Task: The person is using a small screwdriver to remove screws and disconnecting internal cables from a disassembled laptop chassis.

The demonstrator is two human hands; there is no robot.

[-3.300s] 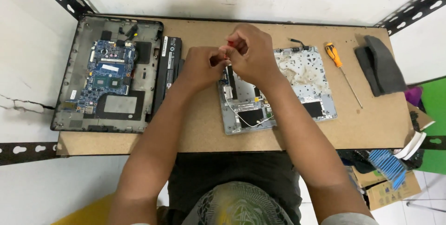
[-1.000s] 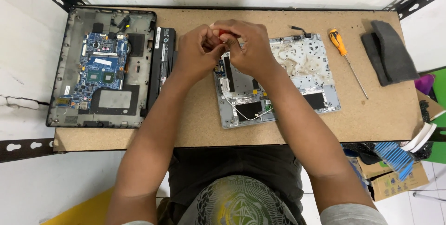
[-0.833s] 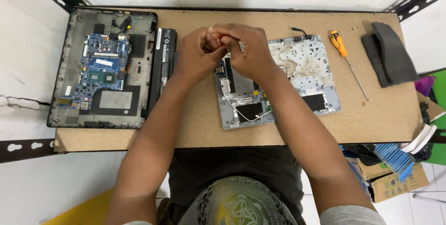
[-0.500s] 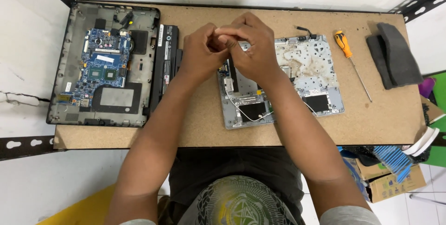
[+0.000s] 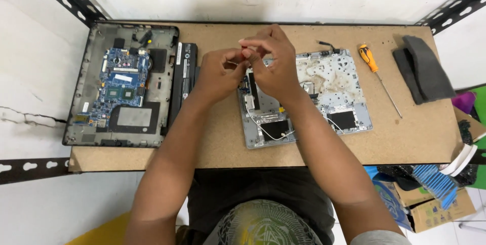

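blue-brown cardboard box (image 5: 430, 209) | floor, lower right | white label on battery (image 5: 178, 53)

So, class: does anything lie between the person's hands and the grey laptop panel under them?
Nothing visible does. The left hand and right hand meet just above the grey laptop panel, fingertips pinched together; whether they hold something small cannot be told.

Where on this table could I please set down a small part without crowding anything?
Bare board lies between the grey panel and the screwdriver, and along the table front edge. It is crowded between the open laptop base and both hands.
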